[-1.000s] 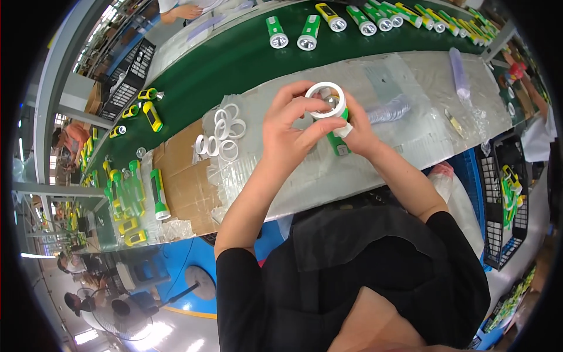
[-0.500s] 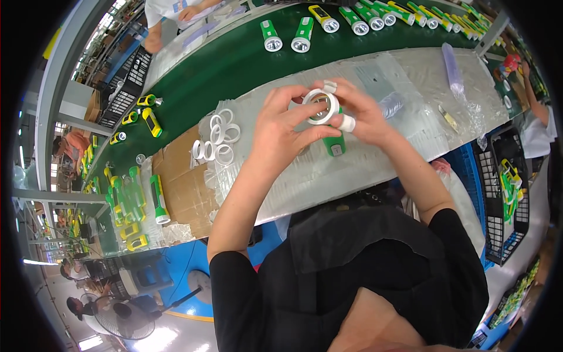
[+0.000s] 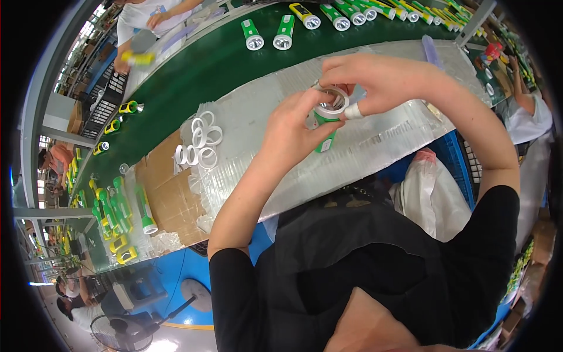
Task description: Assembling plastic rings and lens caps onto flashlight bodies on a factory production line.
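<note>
My left hand (image 3: 293, 126) is closed around a green flashlight (image 3: 326, 142), which stands lens up over the plastic-covered bench. A white ring (image 3: 347, 101) sits around the rim of its shiny lens end. Reaching over from the right, my right hand (image 3: 375, 85) has its fingers and thumb closed on that ring; white tape wraps the thumb. Parts of the flashlight's body are hidden behind my left fingers. To the left of my hands lies a loose group of white rings (image 3: 207, 158).
Green and yellow flashlights (image 3: 284, 34) line the green belt (image 3: 217, 58) at the far side. More flashlights (image 3: 146, 217) lie left, beside flat cardboard (image 3: 170, 193). Across the belt, a co-worker's hand holds a yellow item (image 3: 138, 58). A white sack (image 3: 431, 190) stands below the bench.
The ring, previously facing me between both hands, now sits level on the flashlight's upright lens end. My right forearm has swung outward and over. The view has shifted slightly right.
</note>
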Action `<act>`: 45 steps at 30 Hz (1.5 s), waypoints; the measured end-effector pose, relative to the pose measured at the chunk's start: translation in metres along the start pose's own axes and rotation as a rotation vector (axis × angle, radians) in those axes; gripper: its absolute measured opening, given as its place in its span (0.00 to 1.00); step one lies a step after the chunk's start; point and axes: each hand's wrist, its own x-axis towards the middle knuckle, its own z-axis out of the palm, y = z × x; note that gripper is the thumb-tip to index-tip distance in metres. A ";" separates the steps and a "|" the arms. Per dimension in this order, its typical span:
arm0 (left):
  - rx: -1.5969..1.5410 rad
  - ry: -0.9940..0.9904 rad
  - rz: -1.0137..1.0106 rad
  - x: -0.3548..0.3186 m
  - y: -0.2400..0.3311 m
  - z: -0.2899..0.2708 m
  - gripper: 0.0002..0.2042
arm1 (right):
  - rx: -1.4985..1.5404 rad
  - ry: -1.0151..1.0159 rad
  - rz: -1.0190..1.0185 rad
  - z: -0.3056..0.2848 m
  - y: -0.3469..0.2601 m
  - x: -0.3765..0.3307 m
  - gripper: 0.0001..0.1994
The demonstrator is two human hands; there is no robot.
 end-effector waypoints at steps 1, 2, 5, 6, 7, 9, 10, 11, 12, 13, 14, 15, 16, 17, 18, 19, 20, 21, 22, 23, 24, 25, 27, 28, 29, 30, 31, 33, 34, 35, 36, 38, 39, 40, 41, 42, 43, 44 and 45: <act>-0.008 0.006 0.022 0.001 -0.002 0.002 0.19 | 0.001 -0.004 0.001 -0.002 -0.001 0.000 0.17; -0.016 0.012 0.044 0.001 -0.003 0.003 0.18 | 0.006 -0.021 0.022 -0.004 -0.003 0.000 0.16; 0.043 -0.013 0.050 0.000 -0.005 0.005 0.18 | 0.002 -0.052 0.104 -0.004 -0.005 0.002 0.16; 0.038 -0.014 0.049 -0.001 -0.004 0.006 0.18 | -0.009 -0.066 0.166 -0.004 -0.006 0.002 0.17; 0.050 0.007 0.053 -0.001 -0.005 0.007 0.18 | -0.008 -0.068 0.171 -0.001 -0.010 0.003 0.17; 0.059 0.029 0.058 0.000 -0.004 0.009 0.18 | -0.105 -0.007 0.489 0.007 -0.020 0.008 0.21; 0.040 0.046 0.054 0.001 -0.004 0.009 0.18 | -0.108 -0.008 0.492 0.010 -0.023 0.009 0.21; 0.022 0.063 0.049 0.002 -0.003 0.009 0.18 | -0.203 0.027 0.562 0.014 -0.026 0.009 0.23; 0.023 0.068 0.052 0.002 -0.003 0.008 0.18 | -0.301 0.064 0.627 0.015 -0.027 0.011 0.25; 0.052 0.065 0.070 0.002 -0.003 0.009 0.18 | -0.306 0.065 0.624 0.014 -0.026 0.009 0.25; 0.081 0.061 0.087 0.001 -0.004 0.009 0.18 | -0.302 0.141 0.492 0.012 -0.022 0.003 0.26; 0.078 0.060 0.091 0.001 -0.005 0.011 0.18 | -0.295 0.216 0.367 0.012 -0.020 -0.002 0.27; 0.063 0.080 0.089 0.001 -0.006 0.013 0.18 | -0.295 0.218 0.364 0.014 -0.011 -0.003 0.27; 0.047 0.101 0.088 0.001 -0.007 0.013 0.18 | -0.130 0.240 0.132 0.019 0.002 -0.003 0.29; 0.045 0.104 0.089 0.001 -0.006 0.013 0.18 | 0.033 0.256 -0.097 0.018 0.000 0.001 0.31; 0.052 0.107 0.116 0.001 -0.006 0.013 0.18 | 0.031 0.254 -0.096 0.018 -0.005 0.001 0.31; 0.059 0.110 0.144 0.001 -0.006 0.014 0.18 | -0.167 0.176 0.186 0.019 -0.011 0.001 0.30; 0.060 0.113 0.145 0.002 -0.005 0.013 0.18 | -0.365 0.095 0.465 0.017 -0.020 0.003 0.29; 0.058 0.086 0.101 0.002 -0.003 0.012 0.18 | -0.367 0.095 0.463 0.014 -0.022 0.003 0.29; 0.056 0.058 0.056 0.003 -0.002 0.012 0.18 | -0.359 0.134 0.446 0.012 -0.024 0.003 0.28; 0.059 0.059 0.059 0.003 -0.003 0.012 0.18 | -0.352 0.176 0.428 0.010 -0.025 0.003 0.27; 0.049 0.086 0.069 0.003 -0.004 0.012 0.18 | -0.353 0.178 0.427 0.012 -0.020 0.002 0.27; 0.038 0.113 0.077 0.002 -0.006 0.013 0.18 | -0.001 0.283 0.057 0.018 -0.012 0.000 0.27; 0.051 0.094 0.077 0.002 -0.006 0.013 0.18 | 0.000 0.281 0.057 0.020 -0.014 0.000 0.27; 0.064 0.076 0.076 0.001 -0.006 0.013 0.19 | -0.226 0.229 0.291 0.023 -0.018 0.002 0.26; 0.067 0.076 0.078 0.002 -0.006 0.012 0.19 | -0.454 0.177 0.521 0.022 -0.022 0.005 0.26; 0.084 0.082 0.084 0.003 -0.005 0.011 0.19 | -0.454 0.179 0.520 0.017 -0.023 0.004 0.26; 0.103 0.088 0.089 0.004 -0.005 0.011 0.19 | -0.315 0.263 0.376 0.005 -0.025 -0.001 0.25; 0.084 0.075 0.082 0.003 -0.007 0.012 0.19 | -0.314 0.262 0.375 0.008 -0.023 -0.002 0.25; 0.064 0.061 0.074 0.003 -0.008 0.013 0.19 | -0.297 0.208 0.376 0.015 -0.019 -0.002 0.26; 0.064 0.059 0.074 0.004 -0.007 0.013 0.19 | -0.279 0.154 0.379 0.019 -0.017 -0.001 0.27; 0.040 0.055 0.037 0.004 -0.006 0.013 0.19 | -0.261 0.184 0.516 0.026 -0.017 -0.001 0.27; 0.046 0.059 0.036 0.002 -0.009 0.011 0.19 | -0.249 0.215 0.645 0.028 -0.019 0.003 0.27; 0.060 0.076 0.032 -0.001 -0.016 0.008 0.19 | -0.251 0.214 0.629 0.044 -0.010 0.002 0.27; 0.080 0.097 0.026 -0.004 -0.022 0.004 0.19 | 0.049 0.459 0.482 0.075 0.009 -0.003 0.28; 0.090 0.112 0.030 0.001 -0.024 0.004 0.19 | 0.345 0.690 0.329 0.099 0.025 -0.011 0.30; 0.011 0.118 0.038 0.004 -0.025 0.007 0.19 | 0.449 0.713 0.281 0.122 0.029 -0.011 0.32; -0.045 0.141 0.061 -0.003 -0.016 -0.001 0.18 | 0.546 0.731 0.203 0.148 0.016 -0.008 0.34; -0.077 0.132 0.093 -0.003 -0.017 0.001 0.19 | 0.577 0.822 0.267 0.182 0.024 -0.003 0.33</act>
